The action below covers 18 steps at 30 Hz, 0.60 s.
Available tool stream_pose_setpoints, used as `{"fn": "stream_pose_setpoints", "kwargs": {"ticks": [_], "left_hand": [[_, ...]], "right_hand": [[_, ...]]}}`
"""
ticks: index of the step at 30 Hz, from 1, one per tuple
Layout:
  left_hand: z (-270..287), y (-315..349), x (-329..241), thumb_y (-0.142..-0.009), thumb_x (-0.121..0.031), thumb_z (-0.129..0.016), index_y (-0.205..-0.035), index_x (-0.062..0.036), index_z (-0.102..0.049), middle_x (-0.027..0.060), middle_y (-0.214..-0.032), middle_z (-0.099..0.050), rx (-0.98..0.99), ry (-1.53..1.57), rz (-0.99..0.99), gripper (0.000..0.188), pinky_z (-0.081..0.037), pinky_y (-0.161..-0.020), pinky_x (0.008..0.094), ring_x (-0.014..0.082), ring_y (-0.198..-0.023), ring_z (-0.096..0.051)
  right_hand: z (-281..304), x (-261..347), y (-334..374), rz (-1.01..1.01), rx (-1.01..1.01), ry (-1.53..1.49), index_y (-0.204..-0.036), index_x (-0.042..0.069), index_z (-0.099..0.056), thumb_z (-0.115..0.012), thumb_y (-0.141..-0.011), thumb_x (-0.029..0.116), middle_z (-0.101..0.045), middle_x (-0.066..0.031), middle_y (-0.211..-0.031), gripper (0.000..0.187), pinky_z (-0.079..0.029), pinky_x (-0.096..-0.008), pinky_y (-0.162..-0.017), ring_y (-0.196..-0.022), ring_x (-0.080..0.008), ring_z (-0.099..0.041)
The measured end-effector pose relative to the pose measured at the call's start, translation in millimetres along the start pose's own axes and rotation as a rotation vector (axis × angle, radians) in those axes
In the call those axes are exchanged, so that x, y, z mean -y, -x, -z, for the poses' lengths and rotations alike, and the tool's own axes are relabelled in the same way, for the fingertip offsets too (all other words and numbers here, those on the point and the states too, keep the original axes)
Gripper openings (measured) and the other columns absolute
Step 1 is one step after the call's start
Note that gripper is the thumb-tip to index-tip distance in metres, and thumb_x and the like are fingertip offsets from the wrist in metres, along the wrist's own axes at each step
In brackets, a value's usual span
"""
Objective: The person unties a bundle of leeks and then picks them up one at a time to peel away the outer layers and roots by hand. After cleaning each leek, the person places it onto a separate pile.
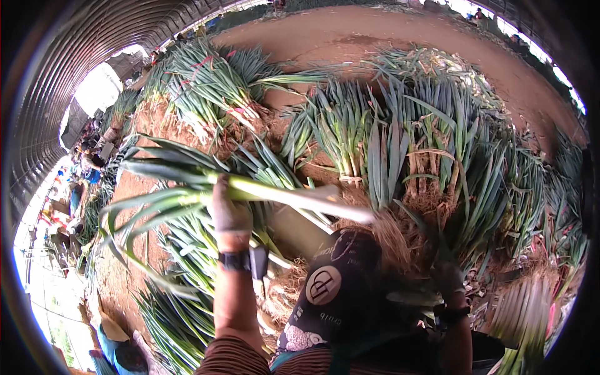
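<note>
My left hand (229, 211), in a pale glove and with a dark watch on the wrist, is wrapped round a leek (294, 197). Its long green leaves fan out to the left, while the white stalk points right and blurs toward the root end. Low on the right, my right hand (449, 280) is dark and smeared by motion. It is close to the tangled roots (400, 240) of the standing leeks, and its fingers cannot be made out. Under my left forearm lies a pile of loose leeks (194, 250), leaves to the left.
Upright leek bundles (431, 137) crowd the front and right. More tied bundles (212, 87) stand far left on bare soil (312, 31). A black patterned cloth (340, 275) covers my lap. Another person (125, 353) is partly visible at lower left, beneath a curved roof (69, 56).
</note>
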<state>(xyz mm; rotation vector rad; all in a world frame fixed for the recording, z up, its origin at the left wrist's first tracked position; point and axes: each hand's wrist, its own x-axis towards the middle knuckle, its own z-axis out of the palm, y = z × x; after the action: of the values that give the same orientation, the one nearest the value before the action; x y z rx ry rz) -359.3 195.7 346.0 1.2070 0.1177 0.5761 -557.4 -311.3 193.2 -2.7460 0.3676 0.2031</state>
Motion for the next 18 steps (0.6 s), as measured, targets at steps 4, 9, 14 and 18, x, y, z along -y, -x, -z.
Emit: {"fn": "stream_pose_setpoints", "kwargs": {"ticks": [4,9,14,18], "left_hand": [[56.6,-79.1,33.9,-0.091,-0.017,-0.06,-0.099,-0.0051,-0.063,0.0038,-0.089,-0.063,-0.044,0.081,0.074,0.015,-0.046,-0.081,0.0284,0.0142,-0.085,-0.056],[244.6,-149.8,33.6,-0.095,-0.029,-0.056,-0.095,-0.0105,-0.065,0.0019,-0.075,-0.056,0.125,-0.131,0.42,0.021,-0.043,-0.063,0.0299,0.0149,-0.067,-0.049],[332.4,-130.4,25.1,-0.086,-0.044,-0.068,-0.1,-0.0094,-0.063,0.0025,-0.083,-0.06,0.031,-0.254,0.624,0.037,-0.045,-0.064,0.0335,0.0173,-0.071,-0.054],[261.7,-75.6,66.9,-0.077,-0.043,-0.075,-0.111,-0.0161,-0.066,0.0018,-0.081,-0.053,-0.412,-0.697,0.754,0.044,-0.042,-0.067,0.0341,0.0151,-0.067,-0.047]], "right_hand": [[-0.5,3.1,-2.1,-0.017,-0.051,0.223,-0.085,0.007,-0.068,-0.065,-0.081,0.038,-0.067,-0.0163,-0.084,0.031,-0.052,-0.0466,-0.069,-0.081,-0.0371,-0.066],[-18.9,-24.1,3.4,0.274,0.002,0.073,-0.08,0.007,-0.069,-0.066,-0.078,0.048,-0.067,-0.0148,-0.071,0.041,-0.052,-0.045,-0.064,-0.071,-0.0324,-0.067],[-32.7,-24.0,-32.5,0.111,0.207,0.097,-0.087,0.009,-0.07,-0.059,-0.085,0.048,-0.068,-0.0144,-0.082,0.04,-0.051,-0.0449,-0.071,-0.079,-0.033,-0.067],[5.1,6.2,-49.2,-0.02,0.223,-0.038,-0.093,0.009,-0.069,-0.059,-0.086,0.04,-0.069,-0.0154,-0.091,0.034,-0.05,-0.0464,-0.082,-0.09,-0.0345,-0.066]]}}
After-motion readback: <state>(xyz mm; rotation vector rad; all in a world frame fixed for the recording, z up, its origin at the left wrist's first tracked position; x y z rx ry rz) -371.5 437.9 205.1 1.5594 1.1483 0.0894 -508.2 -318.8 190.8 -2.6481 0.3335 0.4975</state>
